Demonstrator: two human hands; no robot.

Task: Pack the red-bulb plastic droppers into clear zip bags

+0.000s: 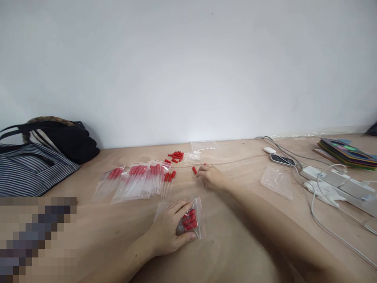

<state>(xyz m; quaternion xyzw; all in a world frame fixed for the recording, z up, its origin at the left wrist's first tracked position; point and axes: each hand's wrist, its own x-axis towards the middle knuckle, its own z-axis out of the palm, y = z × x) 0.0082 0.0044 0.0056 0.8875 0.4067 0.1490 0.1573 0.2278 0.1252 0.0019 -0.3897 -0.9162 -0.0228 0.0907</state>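
Observation:
My left hand (169, 228) rests over a clear zip bag (199, 214), its thumb at the near edge and its fingers at the far edge. Several red rubber bulbs (190, 220) show through the plastic. Farther out, the bent fingers of my right hand (210, 175) close on a dropper, partly hidden; a red bulb (194, 170) sticks out at their left. Between my hands and the filled bags, 3 loose droppers (170, 177) with red bulbs lie side by side.
Filled bags of droppers (138, 182) overlap at left. Loose red bulbs (176, 156) and thin glass tubes (193, 158) lie beyond my hands. At right are a flat clear bag (277, 182), a black device (282, 160), a power strip (338, 179) with cables, and stacked boards (347, 153). A striped bag (38, 169) stands left.

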